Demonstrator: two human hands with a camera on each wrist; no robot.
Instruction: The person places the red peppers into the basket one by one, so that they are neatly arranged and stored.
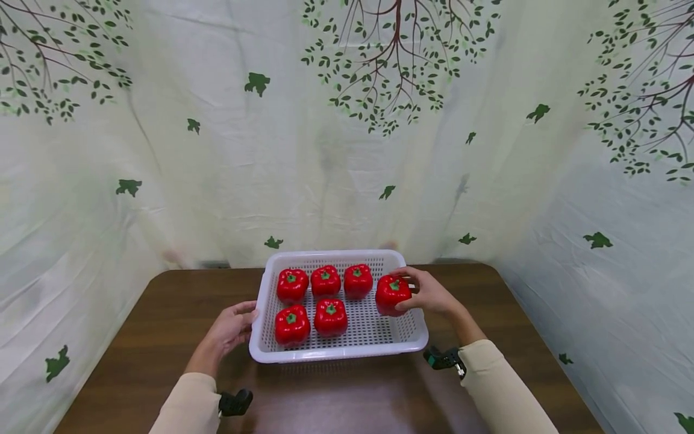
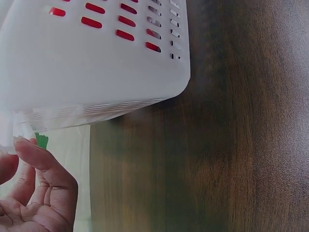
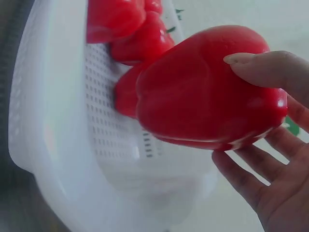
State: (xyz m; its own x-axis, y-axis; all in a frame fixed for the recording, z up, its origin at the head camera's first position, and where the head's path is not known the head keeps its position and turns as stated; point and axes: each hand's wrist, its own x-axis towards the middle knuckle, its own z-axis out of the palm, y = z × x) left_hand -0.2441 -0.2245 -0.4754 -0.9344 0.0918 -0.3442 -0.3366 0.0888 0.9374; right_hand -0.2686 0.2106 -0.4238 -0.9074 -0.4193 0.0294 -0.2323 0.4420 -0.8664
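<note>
My right hand (image 1: 432, 294) grips a red bell pepper (image 1: 390, 299) over the right end of a white perforated plastic basket (image 1: 347, 354). In the right wrist view, the thumb lies on one side of this pepper (image 3: 193, 92) and the fingers curl under the other, above the basket floor. The left hand (image 1: 232, 328) pinches the basket's left rim between thumb and fingers, as the left wrist view shows at its lower left. Inside sit more red peppers with green stems: three in a back row, including one at the left (image 1: 293, 286), and two in front, including a middle one (image 1: 331, 317).
The basket rests on a dark brown wooden table (image 1: 336, 398). Behind and beside it hangs a pale cloth (image 1: 325, 181) printed with branches and green leaves. Black devices are strapped to the left wrist (image 1: 235, 402) and right wrist (image 1: 441, 357).
</note>
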